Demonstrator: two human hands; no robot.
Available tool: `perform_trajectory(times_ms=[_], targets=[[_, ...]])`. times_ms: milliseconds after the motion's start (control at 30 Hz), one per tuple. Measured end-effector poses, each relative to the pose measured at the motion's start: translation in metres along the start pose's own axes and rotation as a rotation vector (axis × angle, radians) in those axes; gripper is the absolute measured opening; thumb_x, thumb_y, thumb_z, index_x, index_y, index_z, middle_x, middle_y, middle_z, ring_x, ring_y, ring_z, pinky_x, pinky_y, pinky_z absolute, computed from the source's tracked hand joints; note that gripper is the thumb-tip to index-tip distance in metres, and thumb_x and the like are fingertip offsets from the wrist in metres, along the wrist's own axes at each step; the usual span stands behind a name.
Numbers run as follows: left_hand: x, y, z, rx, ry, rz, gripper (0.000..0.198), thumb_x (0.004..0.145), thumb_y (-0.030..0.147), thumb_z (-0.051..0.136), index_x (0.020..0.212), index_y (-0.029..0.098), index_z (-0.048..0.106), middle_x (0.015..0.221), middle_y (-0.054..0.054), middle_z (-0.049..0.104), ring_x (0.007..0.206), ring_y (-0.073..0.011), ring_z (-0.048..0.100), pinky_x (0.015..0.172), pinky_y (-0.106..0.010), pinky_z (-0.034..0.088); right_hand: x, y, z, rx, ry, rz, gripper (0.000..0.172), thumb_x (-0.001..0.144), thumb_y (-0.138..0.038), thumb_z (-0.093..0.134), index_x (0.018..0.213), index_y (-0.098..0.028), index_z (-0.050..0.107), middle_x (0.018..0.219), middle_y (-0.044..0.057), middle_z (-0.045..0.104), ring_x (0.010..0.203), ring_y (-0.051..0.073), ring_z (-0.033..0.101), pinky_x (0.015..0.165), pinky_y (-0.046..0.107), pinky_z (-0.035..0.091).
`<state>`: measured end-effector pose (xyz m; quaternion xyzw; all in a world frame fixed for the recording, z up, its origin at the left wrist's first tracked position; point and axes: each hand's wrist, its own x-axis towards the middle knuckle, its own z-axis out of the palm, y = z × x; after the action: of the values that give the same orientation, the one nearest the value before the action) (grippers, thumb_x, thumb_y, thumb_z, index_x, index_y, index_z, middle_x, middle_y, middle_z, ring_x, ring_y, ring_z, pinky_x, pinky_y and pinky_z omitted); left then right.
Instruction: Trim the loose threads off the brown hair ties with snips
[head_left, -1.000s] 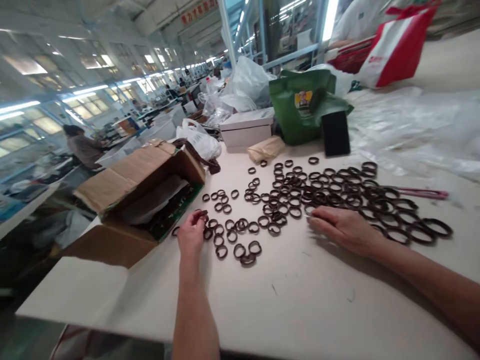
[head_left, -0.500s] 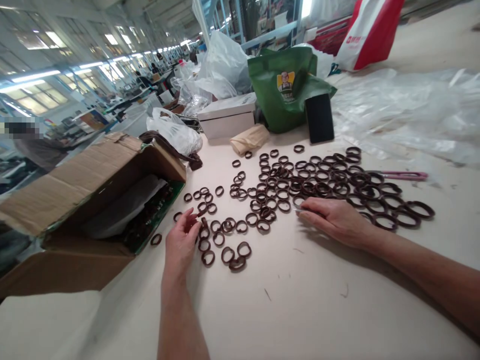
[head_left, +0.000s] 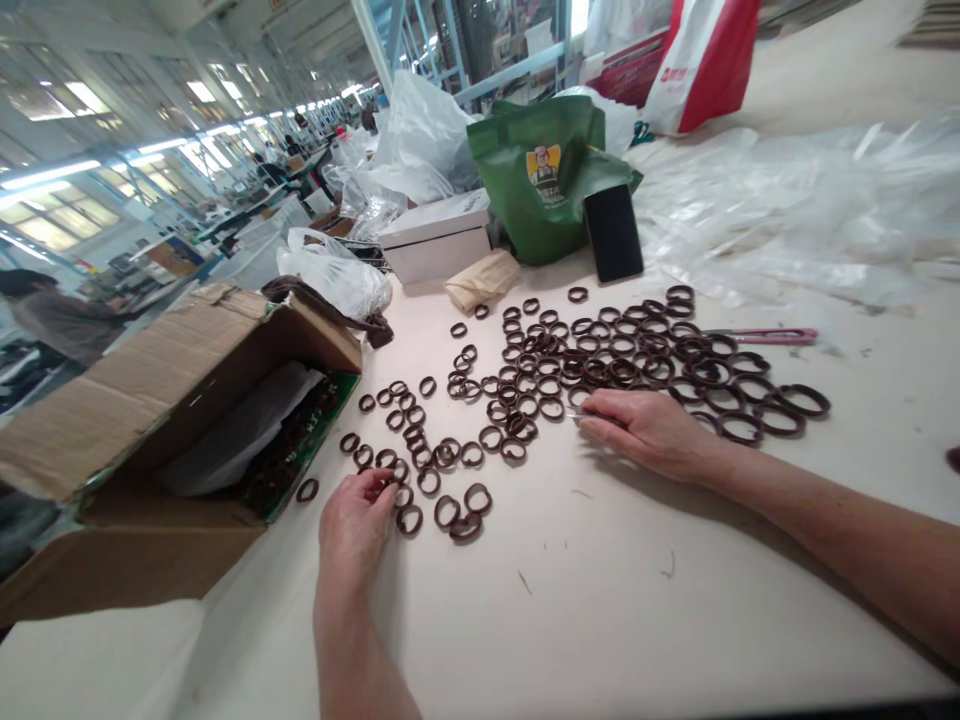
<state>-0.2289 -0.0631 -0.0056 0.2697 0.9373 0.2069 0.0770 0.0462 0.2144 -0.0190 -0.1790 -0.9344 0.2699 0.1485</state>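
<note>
Many dark brown rings (head_left: pixel 548 385) lie spread and partly heaped over the pale tabletop. My left hand (head_left: pixel 354 525) rests low at the left side of the spread. Its thumb and fingertips come together on the edge of one brown ring (head_left: pixel 400 470), among several others. My right hand (head_left: pixel 637 430) lies at the near edge of the main heap, its fingers closed around a thin metal tool (head_left: pixel 579 415). Only the tool's slim tip shows; the rest is hidden in the hand.
On the left an open cardboard box (head_left: pixel 150 380) holds brown pieces and a translucent sheet. Behind the rings stand a green bag (head_left: pixel 525 190), a black phone-like slab (head_left: pixel 613 232) and a white box (head_left: pixel 435 240). A pink-handled cutter (head_left: pixel 780 336) lies right; clear plastic (head_left: pixel 787 210) lies behind.
My left hand has come down and nearer to me, from the upper left rings to lower ones. The right hand keeps its grip and place by the heap. The view has shifted slightly.
</note>
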Motion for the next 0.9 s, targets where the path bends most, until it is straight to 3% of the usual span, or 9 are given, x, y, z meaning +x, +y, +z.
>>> perform_trajectory(times_ms=[167,267,367,467,600,700,900], targets=[[0.006,0.005,0.006,0.059,0.069,0.058,0.021,0.073,0.036,0.060,0.080,0.026,0.077,0.082,-0.006,0.069,0.082,-0.0254,0.064,0.081,-0.038,0.047,-0.001,0.002,0.003,0.004,0.037,-0.019,0.040,0.098,-0.046,0.040,0.088,-0.017,0.066,0.082,0.007,0.068,0.072,0.019,0.062,0.067,0.028,0.043],[0.003,0.012,0.009,0.032,0.157,0.079,0.020,0.072,0.036,0.060,0.077,0.024,0.075,0.094,-0.008,0.071,0.091,-0.0275,0.064,0.089,-0.042,0.046,-0.003,0.002,0.004,0.036,0.115,-0.072,0.039,0.098,-0.046,0.041,0.092,-0.016,0.066,0.085,0.008,0.068,0.076,0.019,0.063,0.069,0.028,0.045],[-0.003,0.024,0.017,-0.094,0.236,0.079,0.024,0.074,0.042,0.058,0.079,0.023,0.071,0.109,-0.009,0.071,0.096,-0.0261,0.064,0.093,-0.040,0.046,-0.006,-0.002,0.002,0.112,0.228,-0.143,0.038,0.099,-0.045,0.041,0.099,-0.016,0.065,0.092,0.010,0.069,0.083,0.019,0.064,0.074,0.028,0.046],[-0.008,0.038,0.028,-0.259,0.245,0.081,0.026,0.072,0.046,0.060,0.081,0.023,0.068,0.102,-0.007,0.073,0.090,-0.0236,0.066,0.088,-0.037,0.049,-0.009,-0.009,0.000,0.180,0.270,-0.170,0.037,0.101,-0.044,0.040,0.099,-0.016,0.064,0.091,0.009,0.067,0.081,0.018,0.062,0.074,0.027,0.046],[-0.007,0.052,0.039,-0.238,0.222,0.188,0.026,0.072,0.048,0.061,0.076,0.023,0.067,0.083,-0.004,0.070,0.079,-0.0227,0.065,0.081,-0.036,0.048,-0.012,-0.016,0.001,0.248,0.199,-0.131,0.037,0.100,-0.042,0.039,0.090,-0.016,0.064,0.082,0.006,0.064,0.073,0.016,0.057,0.068,0.026,0.043],[-0.008,0.066,0.044,-0.288,0.203,0.236,0.032,0.073,0.053,0.063,0.074,0.021,0.068,0.079,-0.004,0.069,0.075,-0.0220,0.063,0.076,-0.035,0.048,-0.010,-0.018,0.006,0.319,0.160,-0.076,0.039,0.099,-0.043,0.041,0.081,-0.016,0.063,0.073,0.004,0.059,0.067,0.014,0.051,0.065,0.026,0.040],[-0.038,0.122,0.060,-0.720,0.079,0.172,0.039,0.068,0.052,0.076,0.086,0.018,0.071,0.080,-0.004,0.070,0.074,-0.0184,0.065,0.072,-0.030,0.051,-0.008,-0.024,0.015,0.832,0.021,0.164,0.033,0.085,-0.047,0.062,0.088,-0.015,0.068,0.066,-0.001,0.054,0.059,0.011,0.047,0.053,0.021,0.041]])
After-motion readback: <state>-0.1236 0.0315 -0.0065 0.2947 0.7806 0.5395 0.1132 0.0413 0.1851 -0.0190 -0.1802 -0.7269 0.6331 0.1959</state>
